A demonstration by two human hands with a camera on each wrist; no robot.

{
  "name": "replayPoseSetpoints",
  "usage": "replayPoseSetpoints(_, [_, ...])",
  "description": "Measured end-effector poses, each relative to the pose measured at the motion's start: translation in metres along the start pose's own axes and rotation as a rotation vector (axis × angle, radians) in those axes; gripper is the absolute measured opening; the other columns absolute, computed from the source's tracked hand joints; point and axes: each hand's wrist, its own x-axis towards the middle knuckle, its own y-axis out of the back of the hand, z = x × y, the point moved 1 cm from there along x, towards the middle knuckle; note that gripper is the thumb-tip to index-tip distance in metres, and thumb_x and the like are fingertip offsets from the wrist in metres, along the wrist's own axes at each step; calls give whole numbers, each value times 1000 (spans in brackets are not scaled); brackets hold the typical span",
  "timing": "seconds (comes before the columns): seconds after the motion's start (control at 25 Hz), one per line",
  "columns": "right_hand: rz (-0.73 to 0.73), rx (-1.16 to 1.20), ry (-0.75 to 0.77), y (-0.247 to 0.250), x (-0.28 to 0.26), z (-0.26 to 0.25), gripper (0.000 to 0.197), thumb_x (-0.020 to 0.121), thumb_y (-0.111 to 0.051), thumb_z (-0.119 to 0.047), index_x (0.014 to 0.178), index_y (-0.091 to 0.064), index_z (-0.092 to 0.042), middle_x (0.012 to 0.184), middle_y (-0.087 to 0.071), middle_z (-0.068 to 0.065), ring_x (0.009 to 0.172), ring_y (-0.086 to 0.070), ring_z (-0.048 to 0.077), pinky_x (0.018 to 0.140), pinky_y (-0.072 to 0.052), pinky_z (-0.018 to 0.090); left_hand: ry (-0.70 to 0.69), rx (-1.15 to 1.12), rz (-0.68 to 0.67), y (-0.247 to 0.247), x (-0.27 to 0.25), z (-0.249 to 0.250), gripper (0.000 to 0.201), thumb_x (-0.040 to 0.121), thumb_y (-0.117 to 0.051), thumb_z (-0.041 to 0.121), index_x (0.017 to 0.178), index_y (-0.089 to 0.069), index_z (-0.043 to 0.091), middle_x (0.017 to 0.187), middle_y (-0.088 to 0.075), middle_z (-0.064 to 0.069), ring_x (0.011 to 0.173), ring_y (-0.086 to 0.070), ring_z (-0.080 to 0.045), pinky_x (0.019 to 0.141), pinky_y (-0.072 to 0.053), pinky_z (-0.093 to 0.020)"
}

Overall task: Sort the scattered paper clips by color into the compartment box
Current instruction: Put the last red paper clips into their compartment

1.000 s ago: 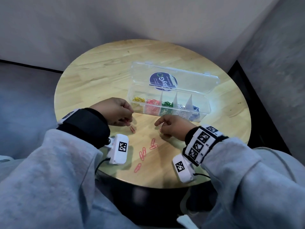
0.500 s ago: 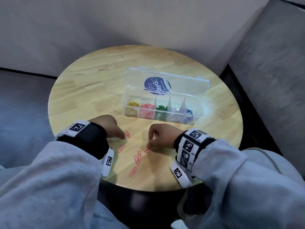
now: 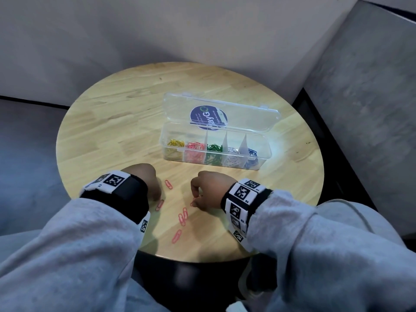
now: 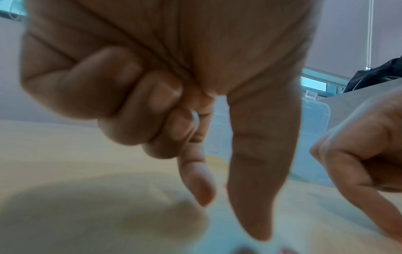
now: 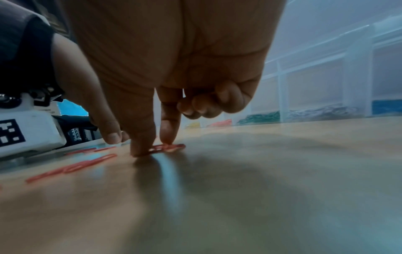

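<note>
My right hand (image 3: pixel 208 190) is down on the near part of the round wooden surface (image 3: pixel 126 122), thumb and first finger lowered onto a pink paper clip (image 5: pixel 167 147) that lies flat there; the two tips touch it from either side, the other fingers are curled up into my palm, and the clip has not left the wood. My left hand (image 3: pixel 144 181) is just to the left, its thumb and first finger pointing down at the surface with a gap between them and nothing in them, the rest of its fingers tucked in. Between and around my hands lie more pink clips: one (image 3: pixel 168 184) just to the right of the left hand's knuckles, one (image 3: pixel 159 204) right beside its fingertips, a pair (image 3: pixel 182 216) nearer to me, and one (image 3: pixel 176 236) closest to the near edge. The clear box (image 3: pixel 262 152) sits farther off and to the right, lid open and leaning back, with yellow, pink, green, silver and blue clips in separate sections from left to right.
</note>
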Motion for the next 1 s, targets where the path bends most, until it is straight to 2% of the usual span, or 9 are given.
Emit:
replayPoseSetpoints(0.08, [-5,-7,7,0,-2,1,29,79,-68,-40,97,-60,-19,98,-51,-2,92,-55,20,69,-41,28,18,-22,8,5,1,-5,24,71,-75,29,88,-68,14,88,-68,-3,80,-61,-21,59,-39,-23])
replayPoseSetpoints(0.24, [-45,4,7,0,-1,-2,18,84,-64,-27,99,-63,-17,105,-57,0,93,-56,20,70,-41,27,48,23,-21,-1,7,-12,20,65,-75,29,72,-67,12,75,-69,-2,72,-65,-20,60,-44,-21])
replayPoseSetpoints(0.44, [-91,97,-62,0,-2,-2,15,83,-60,-17,97,-66,-17,80,-54,-7,77,-51,15,54,-38,21,13,-29,-23,4,4,-13,21,69,-75,28,83,-72,12,84,-72,-2,81,-67,-21,65,-45,-24])
replayPoseSetpoints(0.56, [-87,106,-69,-1,-2,5,14,82,-60,-16,94,-65,-17,84,-55,-6,79,-52,15,58,-40,23,2,-44,11,17,-5,-18,27,73,-75,33,89,-69,12,91,-70,-4,88,-65,-22,65,-42,-24])
replayPoseSetpoints(0.64, [-46,104,-54,-2,-3,8,11,82,-63,-21,93,-62,-18,87,-54,-6,82,-52,16,65,-39,25,6,-13,-20,15,-12,-16,29,70,-76,39,81,-69,13,83,-68,-1,80,-63,-20,63,-41,-23])
replayPoseSetpoints(0.72, [-3,106,-55,-2,-3,10,14,81,-65,-26,92,-59,-20,89,-51,-7,83,-51,15,68,-39,26,-4,23,-78,6,-14,-7,31,65,-78,42,64,-67,13,70,-66,2,68,-60,-18,60,-40,-22])
replayPoseSetpoints(0.8, [38,97,-91,-1,-5,12,21,79,-68,-32,92,-55,-23,91,-50,-9,84,-50,15,69,-40,27,-20,65,-82,-4,-13,3,30,64,-77,39,59,-65,12,68,-68,1,64,-60,-19,61,-42,-22])
replayPoseSetpoints(0.92, [24,76,-160,2,-6,14,30,77,-71,-35,99,-57,-21,92,-48,-9,85,-48,14,70,-38,26,-55,137,-45,-6,-14,13,22,71,-73,34,74,-70,13,75,-68,-1,67,-60,-20,60,-42,-22])
replayPoseSetpoints(1.0, [-3,79,-183,3,-4,14,22,79,-69,-33,94,-60,-19,86,-49,-8,85,-49,14,70,-39,26,-75,151,-60,-5,-19,15,22,75,-70,32,86,-72,13,81,-68,-1,71,-59,-19,59,-41,-21])
